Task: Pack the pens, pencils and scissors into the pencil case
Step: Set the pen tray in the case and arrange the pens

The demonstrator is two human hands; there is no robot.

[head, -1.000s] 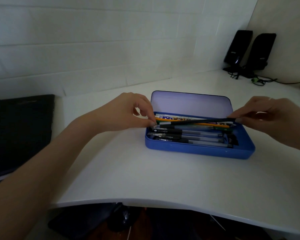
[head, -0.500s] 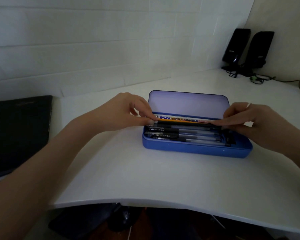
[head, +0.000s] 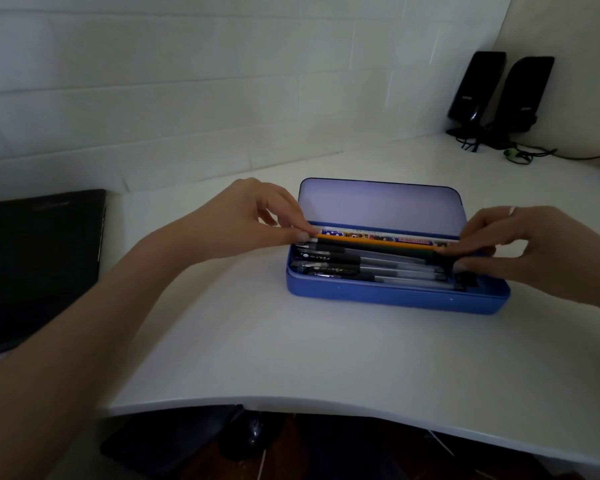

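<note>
Between our hands sits the open blue pencil case (head: 395,296), pens (head: 364,263) lined inside; their print is too small to read. It rests on a white desk (head: 291,341) against a white brick wall. Our left hand (head: 243,220) and right hand (head: 520,244) pinch opposite ends of a dark pencil (head: 378,247).

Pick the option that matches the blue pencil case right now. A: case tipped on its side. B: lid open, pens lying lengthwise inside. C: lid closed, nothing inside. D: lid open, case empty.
B: the pencil case sits flat on the desk with its lid raised, and pens lie lengthwise inside it.
</note>
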